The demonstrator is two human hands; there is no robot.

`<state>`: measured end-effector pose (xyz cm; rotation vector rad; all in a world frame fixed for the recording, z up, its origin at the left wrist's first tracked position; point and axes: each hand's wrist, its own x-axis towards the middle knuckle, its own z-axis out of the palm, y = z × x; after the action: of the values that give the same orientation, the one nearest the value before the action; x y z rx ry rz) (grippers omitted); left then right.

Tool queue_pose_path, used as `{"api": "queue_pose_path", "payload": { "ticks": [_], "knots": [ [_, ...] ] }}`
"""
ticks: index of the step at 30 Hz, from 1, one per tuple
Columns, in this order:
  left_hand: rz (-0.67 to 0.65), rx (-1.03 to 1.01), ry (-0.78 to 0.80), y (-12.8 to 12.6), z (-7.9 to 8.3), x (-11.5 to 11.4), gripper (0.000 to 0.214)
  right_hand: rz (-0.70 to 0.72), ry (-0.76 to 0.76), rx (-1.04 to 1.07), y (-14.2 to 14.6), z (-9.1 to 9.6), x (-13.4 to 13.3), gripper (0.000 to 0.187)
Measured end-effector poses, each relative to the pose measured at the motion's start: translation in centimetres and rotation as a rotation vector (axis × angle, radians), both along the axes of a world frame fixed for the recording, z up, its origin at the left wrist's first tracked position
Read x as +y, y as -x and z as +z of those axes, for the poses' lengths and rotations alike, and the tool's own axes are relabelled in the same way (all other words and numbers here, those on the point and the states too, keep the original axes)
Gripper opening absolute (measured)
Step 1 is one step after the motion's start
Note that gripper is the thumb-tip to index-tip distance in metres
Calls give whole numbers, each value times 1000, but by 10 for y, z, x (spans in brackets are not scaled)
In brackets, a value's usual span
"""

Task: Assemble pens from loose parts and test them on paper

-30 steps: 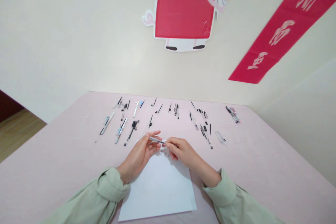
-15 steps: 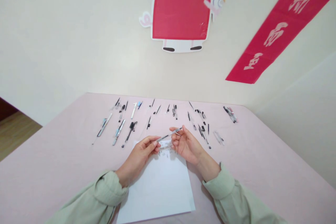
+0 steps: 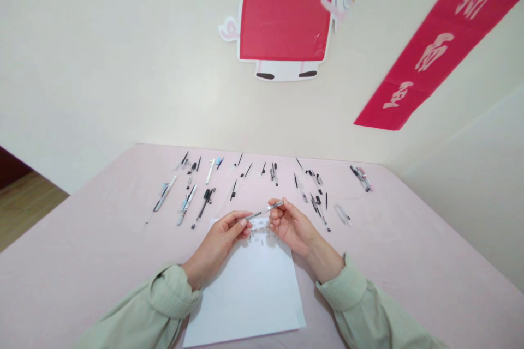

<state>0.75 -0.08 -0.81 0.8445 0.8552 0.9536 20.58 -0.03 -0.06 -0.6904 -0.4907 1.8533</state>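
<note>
Both my hands hold one thin pen [image 3: 265, 210] just above the far end of a white sheet of paper [image 3: 249, 289]. My left hand [image 3: 221, 240] pinches the pen's lower left end with fingertips closed. My right hand [image 3: 291, 224] grips the upper right end, fingers curled round it. The pen slants up to the right. Small scribbles [image 3: 258, 227] mark the top of the sheet beneath the hands. Pale green sleeves cover both my forearms.
Several pens and pen parts [image 3: 192, 196] lie in rows across the far half of the pink table [image 3: 409, 251], with a small group of pens [image 3: 361, 178] at the far right. A cream wall with a red cartoon cutout [image 3: 286, 16] and red banner [image 3: 434, 49] rises behind.
My hands have drawn apart along the pen; my right hand moved up and to the right, tilting the pen's right end upward. Since half a second ago, little has moved.
</note>
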Motion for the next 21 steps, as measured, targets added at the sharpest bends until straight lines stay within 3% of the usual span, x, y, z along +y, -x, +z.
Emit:
{"api": "queue_pose_path", "payload": {
  "ticks": [8,21],
  "knots": [
    [-16,21,-11,1,2,-1,35,-44,50,104,-4,0,4,27],
    [46,-49,13,-1,4,-2,29,-76,29,1,-3,1,4,30]
  ]
}}
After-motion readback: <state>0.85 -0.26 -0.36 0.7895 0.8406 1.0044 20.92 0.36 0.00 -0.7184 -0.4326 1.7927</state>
